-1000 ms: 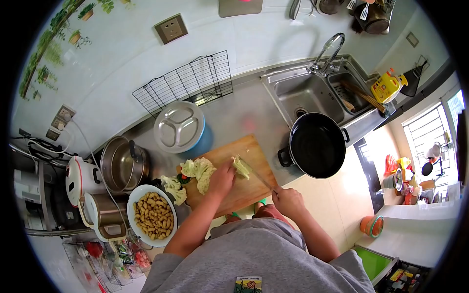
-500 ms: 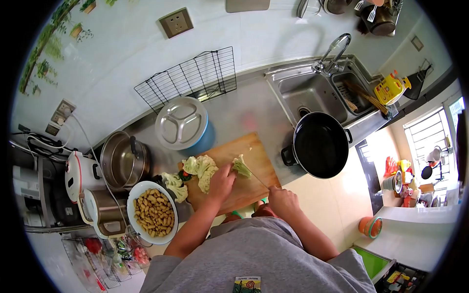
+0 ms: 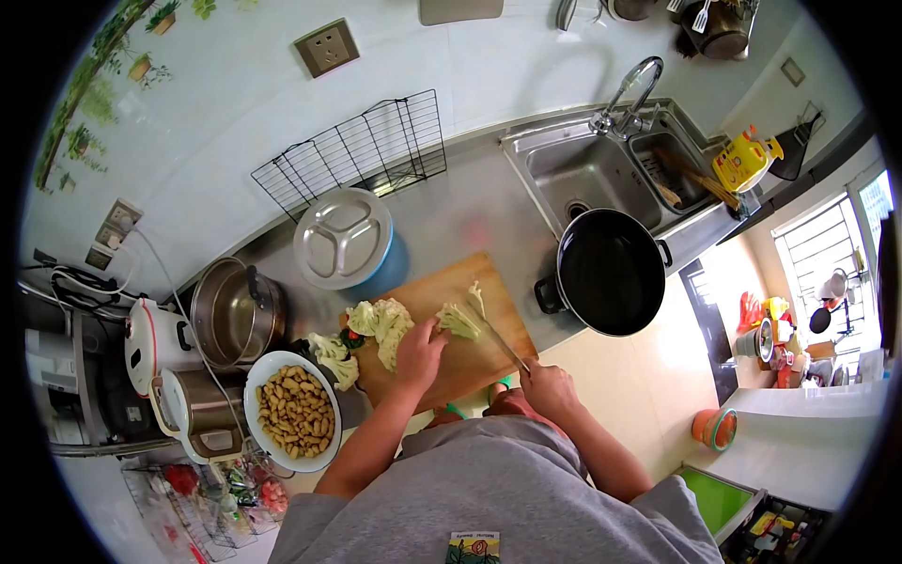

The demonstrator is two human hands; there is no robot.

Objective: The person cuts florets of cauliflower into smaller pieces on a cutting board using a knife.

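Note:
On the wooden cutting board (image 3: 470, 367) lies a pale cauliflower floret (image 3: 458, 321), and the fingertips of my left hand (image 3: 421, 357) are closed on its near left side. My right hand (image 3: 552, 389) grips the handle of a knife (image 3: 505, 345), whose blade points up and left over the board, beside the floret. A thin slice of cauliflower (image 3: 477, 299) rests at the blade's far end, apart from the floret. Larger cauliflower pieces (image 3: 383, 329) sit at the board's left edge, with another chunk (image 3: 334, 360) just beyond it and something small and red between them.
Left of the board stand a white bowl of peanuts (image 3: 335, 414), a steel pot (image 3: 202, 324) and a blue container (image 3: 385, 273) with a divided steel tray (image 3: 343, 240) on top. A black pot (image 3: 611, 273) is at the right, before the sink (image 3: 587, 179).
A thin slice now lies separated from the floret, to the far side of the blade. The knife has shifted slightly, and the floret is tilted lower. The whole view has moved a little.

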